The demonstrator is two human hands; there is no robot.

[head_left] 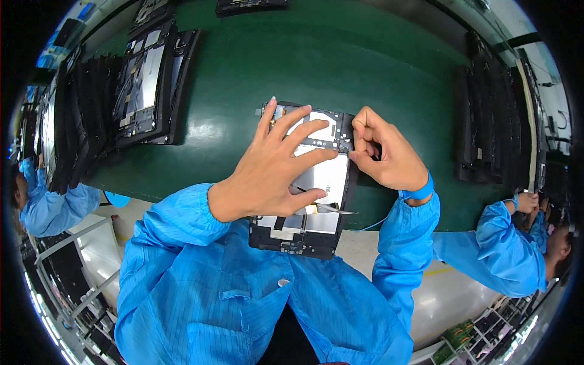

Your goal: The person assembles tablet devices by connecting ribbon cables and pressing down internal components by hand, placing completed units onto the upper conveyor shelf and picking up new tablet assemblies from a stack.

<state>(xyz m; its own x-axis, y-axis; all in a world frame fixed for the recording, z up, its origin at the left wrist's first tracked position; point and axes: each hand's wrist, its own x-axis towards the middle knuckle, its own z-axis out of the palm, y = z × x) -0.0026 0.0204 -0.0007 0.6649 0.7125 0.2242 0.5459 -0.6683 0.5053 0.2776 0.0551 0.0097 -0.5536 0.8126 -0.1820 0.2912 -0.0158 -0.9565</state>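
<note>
An opened tablet [325,176], black-framed with silver plates and small circuit parts inside, lies at the front edge of the green table, its near end overhanging toward me. My left hand [274,164] is spread across it, fingers apart and palm down. Below the left thumb, a thin pointed metal tool [337,211] juts past the tablet's right side; the palm side hides its other end. At the tablet's upper right edge, my right hand [386,152] is closed with thumb and fingers curled together. What it pinches, if anything, is too small to make out. A blue wrist strap [420,190] circles the right wrist.
Several opened tablets [143,85] stand stacked at the left of the green table [316,61]. Another dark stack [496,121] rises at the right. One more device [250,6] lies at the far edge. Blue-sleeved people [508,249] work at both sides.
</note>
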